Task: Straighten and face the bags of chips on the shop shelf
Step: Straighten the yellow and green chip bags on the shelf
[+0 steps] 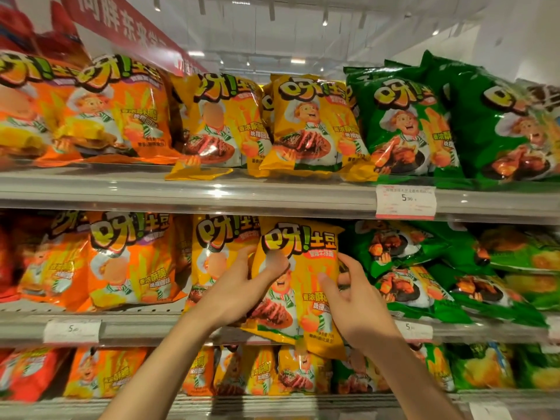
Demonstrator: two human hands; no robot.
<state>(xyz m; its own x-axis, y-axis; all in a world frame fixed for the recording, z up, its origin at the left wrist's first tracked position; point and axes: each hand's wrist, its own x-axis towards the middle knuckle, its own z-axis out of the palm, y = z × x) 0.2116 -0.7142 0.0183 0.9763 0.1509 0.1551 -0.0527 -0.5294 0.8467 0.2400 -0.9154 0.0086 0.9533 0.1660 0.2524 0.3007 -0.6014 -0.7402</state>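
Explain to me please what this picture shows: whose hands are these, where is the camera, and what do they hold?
There is no machine here. A person wears one camera on the head, looking forward at shop shelves, so both arms enter from below. The left hand and the right hand grip the two sides of one shiny yellow plastic bag of chips on the middle grey shelf. This bag leans, its bottom hanging over the shelf edge. Beside it stand orange bags of chips on the left and green bags of chips on the right, some lying flat.

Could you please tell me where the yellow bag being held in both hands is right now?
The yellow bag is centre frame, on the middle shelf, between another yellow bag and the green bags.
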